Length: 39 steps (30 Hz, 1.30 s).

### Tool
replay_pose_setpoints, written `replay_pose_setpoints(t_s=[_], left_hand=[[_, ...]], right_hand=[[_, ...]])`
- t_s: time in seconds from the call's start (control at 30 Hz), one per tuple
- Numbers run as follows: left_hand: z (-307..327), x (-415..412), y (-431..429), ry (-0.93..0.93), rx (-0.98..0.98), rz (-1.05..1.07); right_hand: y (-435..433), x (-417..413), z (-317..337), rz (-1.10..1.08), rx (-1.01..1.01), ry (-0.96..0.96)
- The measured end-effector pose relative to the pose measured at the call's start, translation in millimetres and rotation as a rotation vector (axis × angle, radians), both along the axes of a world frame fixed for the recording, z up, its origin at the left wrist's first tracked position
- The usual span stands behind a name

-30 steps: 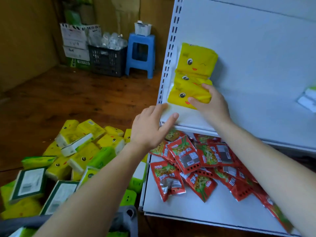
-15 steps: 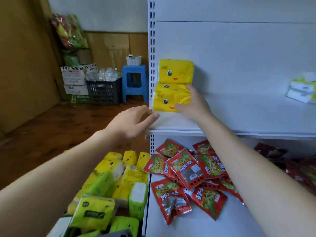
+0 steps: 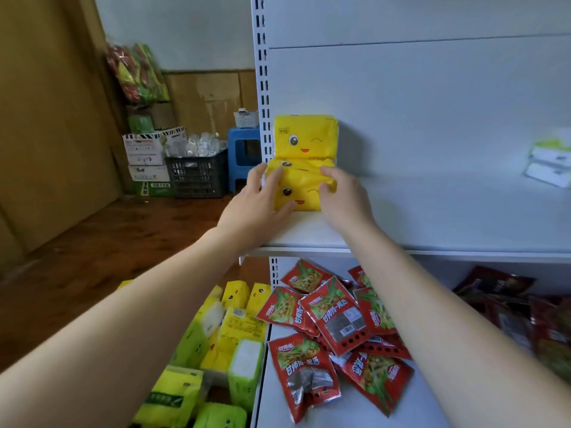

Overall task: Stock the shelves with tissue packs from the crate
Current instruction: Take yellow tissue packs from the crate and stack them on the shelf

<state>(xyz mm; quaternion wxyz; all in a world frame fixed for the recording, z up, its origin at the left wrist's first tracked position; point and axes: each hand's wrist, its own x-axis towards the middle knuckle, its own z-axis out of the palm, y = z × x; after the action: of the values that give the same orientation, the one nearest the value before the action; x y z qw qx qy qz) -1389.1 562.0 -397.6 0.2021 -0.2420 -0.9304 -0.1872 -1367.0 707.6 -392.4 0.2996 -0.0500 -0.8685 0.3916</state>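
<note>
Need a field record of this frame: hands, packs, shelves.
left hand: grips front yellow pack, left side
right hand: grips same pack, right side
front yellow pack: on upper shelf, left end
rear yellow pack: upright against back panel
lower shelf: red snack packets, loose pile
spare tissue packs: heaped at lower left

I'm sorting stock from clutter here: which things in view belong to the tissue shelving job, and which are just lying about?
Part of the job:
- front yellow tissue pack, held by left hand and right hand
- yellow packs behind it
- white shelf
- loose tissue packs below

Just lying about:
- red snack packets
- blue stool
- black crate
- cardboard boxes
</note>
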Motion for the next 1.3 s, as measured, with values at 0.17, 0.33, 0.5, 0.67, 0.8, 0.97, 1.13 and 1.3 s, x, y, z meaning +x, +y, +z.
replay_pose_setpoints(t_s=[0.17, 0.33, 0.5, 0.67, 0.8, 0.97, 1.13, 1.3], left_hand=[[4, -5, 0, -0.089, -0.04, 0.005], [5, 5, -4, -0.034, 0.172, 0.041], [-6, 43, -55, -0.066, 0.371, 0.149], [-51, 100, -142, -0.174, 0.355, 0.314], [-100, 158, -205, -0.299, 0.317, 0.421], [-138, 222, -282, -0.444, 0.173, 0.449], [-129, 242, -322, -0.634, 0.243, 0.511], [-129, 250, -332, -0.834, 0.114, 0.435]], right_hand=[[-2, -3, 0, -0.023, -0.038, -0.055], [-3, -4, 7, -0.074, -0.151, -0.021], [-11, 23, 12, -0.144, -0.04, 0.312], [-95, 62, -12, 0.11, 0.098, 0.605], [-207, 109, -63, 0.551, 0.079, 0.311], [-262, 160, -137, 0.917, 0.239, -0.236], [-288, 175, -162, 0.991, 0.249, -0.432], [-299, 183, -180, 1.123, 0.661, -0.513]])
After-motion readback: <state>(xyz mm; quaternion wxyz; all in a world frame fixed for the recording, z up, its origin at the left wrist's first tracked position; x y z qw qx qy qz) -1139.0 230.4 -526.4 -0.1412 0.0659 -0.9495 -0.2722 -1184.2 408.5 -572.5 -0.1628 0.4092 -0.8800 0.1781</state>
